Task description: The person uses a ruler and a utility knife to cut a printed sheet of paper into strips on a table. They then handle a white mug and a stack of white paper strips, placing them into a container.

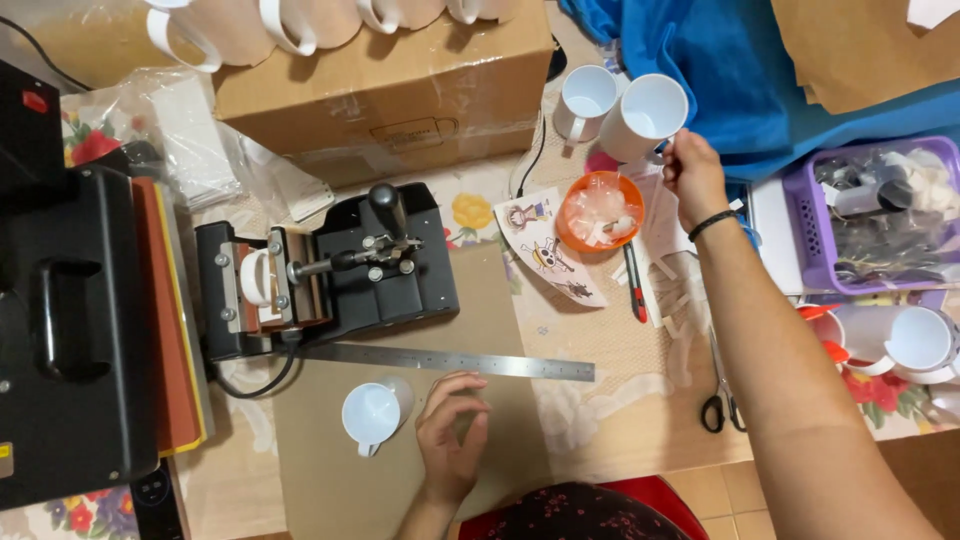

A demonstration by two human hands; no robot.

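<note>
Reaching far across the counter (600,420), the right hand (692,175) is gripping a white mug (645,118) by its handle side, fingers closed on it, and is holding it tilted so that its open mouth is facing the camera. A black band is sitting on that wrist. Just beside this mug, to its left, a second white mug (585,100) is standing upright near the corner of a cardboard box (390,95).

The left hand (452,435) is resting low on a brown paper sheet (400,470), fingers loosely curled and apart, holding nothing. A third white mug (375,412) is lying on its side just beside that hand, its mouth turned toward the camera. A steel ruler (450,362) is lying just above both, stretching along the front of a black mug press (330,272), which is clamping another white mug in its left end.

An orange bowl (600,210) of small clear scraps is sitting below the held mug, touching a printed sheet of cartoon figures (545,250). A red-handled knife (636,285) is lying near the bowl, and black scissors (720,395) are lying beside the right forearm. A purple basket (815,215) is standing at the right edge.
</note>
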